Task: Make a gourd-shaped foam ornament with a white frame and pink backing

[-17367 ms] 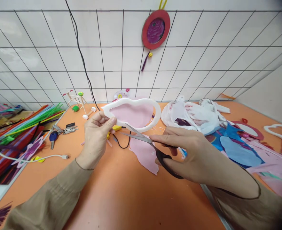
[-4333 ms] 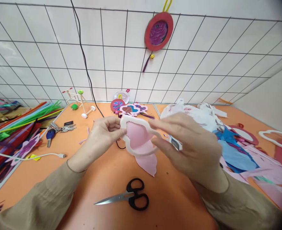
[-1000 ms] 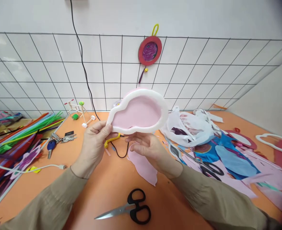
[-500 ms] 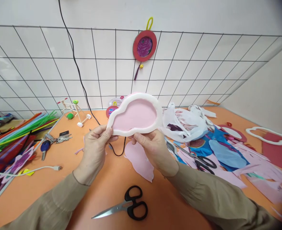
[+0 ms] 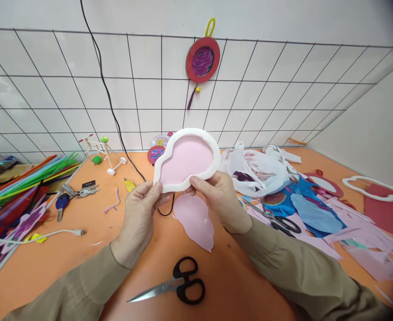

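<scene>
A cloud-shaped frame (image 5: 214, 166) with a thick white foam rim and a pink backing is raised above the table, its open side facing me. My left hand (image 5: 139, 209) pinches its lower left corner, thumb on the white rim. Along the lower right edge, my right hand (image 5: 218, 198) grips it the same way, fingers behind. Beneath the hands lies a pink cut-out piece (image 5: 194, 223) flat on the table. Black-handled scissors (image 5: 173, 285) rest closer to me, blades pointing left.
At left are pipe cleaners (image 5: 29, 183), keys (image 5: 63, 203) and a white cable (image 5: 49, 234). A white plastic bag (image 5: 263, 171), a second pair of scissors (image 5: 283, 225), pink scraps (image 5: 366, 254) and a white cloud outline (image 5: 373, 189) lie right. A round red ornament (image 5: 190, 62) hangs on the wall.
The held frame has turned slightly, its right end swinging up and inward. My left hand has shifted a little right, uncovering a yellow object and a pink strip on the table.
</scene>
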A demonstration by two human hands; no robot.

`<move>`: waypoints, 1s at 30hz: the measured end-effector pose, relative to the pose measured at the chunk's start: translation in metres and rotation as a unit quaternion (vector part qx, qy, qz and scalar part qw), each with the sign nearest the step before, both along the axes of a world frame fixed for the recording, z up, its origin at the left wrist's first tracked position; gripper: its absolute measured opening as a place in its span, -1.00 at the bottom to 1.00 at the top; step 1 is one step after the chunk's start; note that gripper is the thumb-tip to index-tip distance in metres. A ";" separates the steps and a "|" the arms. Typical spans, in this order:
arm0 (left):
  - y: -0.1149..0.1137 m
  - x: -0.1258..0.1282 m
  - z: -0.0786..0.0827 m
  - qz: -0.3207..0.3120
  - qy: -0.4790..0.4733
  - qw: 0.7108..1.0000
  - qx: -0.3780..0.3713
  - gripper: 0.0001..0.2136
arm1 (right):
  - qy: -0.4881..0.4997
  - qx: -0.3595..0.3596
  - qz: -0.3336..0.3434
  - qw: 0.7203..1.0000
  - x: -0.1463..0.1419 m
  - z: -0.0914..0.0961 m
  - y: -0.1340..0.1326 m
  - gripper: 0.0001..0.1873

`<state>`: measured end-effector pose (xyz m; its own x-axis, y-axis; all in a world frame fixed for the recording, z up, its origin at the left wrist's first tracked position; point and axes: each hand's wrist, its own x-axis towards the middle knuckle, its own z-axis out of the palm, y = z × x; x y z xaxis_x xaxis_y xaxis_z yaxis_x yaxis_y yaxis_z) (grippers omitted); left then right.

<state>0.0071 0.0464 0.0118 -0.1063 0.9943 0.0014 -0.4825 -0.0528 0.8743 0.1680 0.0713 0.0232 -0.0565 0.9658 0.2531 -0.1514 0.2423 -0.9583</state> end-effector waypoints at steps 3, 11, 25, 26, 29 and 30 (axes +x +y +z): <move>0.000 0.000 -0.004 -0.014 -0.002 1.000 -0.004 -0.79 | -0.035 -0.003 0.014 0.999 0.007 0.005 0.003 -0.77; 0.012 -0.015 0.003 -0.101 0.039 0.992 0.059 -0.64 | -0.113 -0.011 0.100 0.988 0.019 0.023 0.002 -0.80; 0.017 -0.026 0.019 -0.179 0.082 0.980 0.022 -0.64 | -0.190 -0.023 0.151 0.970 0.019 0.029 -0.001 -0.86; 0.017 -0.026 0.019 -0.178 0.083 0.980 0.021 -0.64 | -0.194 -0.024 0.150 0.969 0.019 0.028 0.000 -0.86; 0.018 -0.027 0.018 -0.168 0.085 0.982 0.024 -0.66 | -0.203 -0.023 0.144 0.968 0.020 0.029 0.001 -0.86; 0.018 -0.027 0.017 -0.167 0.087 0.982 0.025 -0.67 | -0.205 -0.022 0.142 0.968 0.020 0.029 0.001 -0.85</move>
